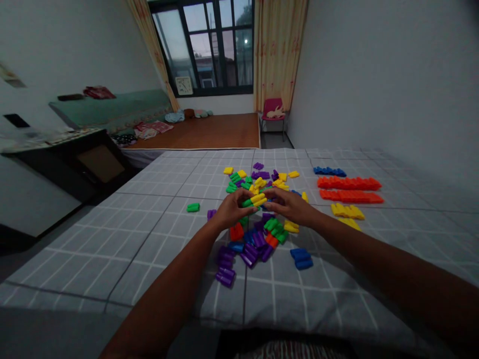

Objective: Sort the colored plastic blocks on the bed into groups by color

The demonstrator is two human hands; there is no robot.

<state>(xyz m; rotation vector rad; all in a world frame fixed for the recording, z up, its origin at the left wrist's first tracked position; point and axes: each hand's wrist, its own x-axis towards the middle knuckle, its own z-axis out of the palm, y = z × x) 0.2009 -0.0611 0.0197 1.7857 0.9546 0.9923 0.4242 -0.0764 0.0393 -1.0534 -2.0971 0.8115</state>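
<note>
My left hand (232, 207) is closed on a green plastic building block (247, 203). Against it sits a yellow building block (259, 199), with the fingers of my right hand (289, 205) closed at its right end. Both pieces are held above the loose pile; whether they are locked together cannot be made out. Under and around my hands lie purple blocks (251, 254), green blocks (276, 229), an orange-red block (236, 232) and more yellow blocks (280, 184). Part of the pile is hidden behind my fingers.
On the right of the checked grey cloth (149, 249) lie joined rows: blue (329, 172), orange-red (350, 183) and yellow (347, 211). A blue piece (301, 259) is near my right forearm, a lone green block (193, 207) at left. A pink chair (273, 107) stands behind.
</note>
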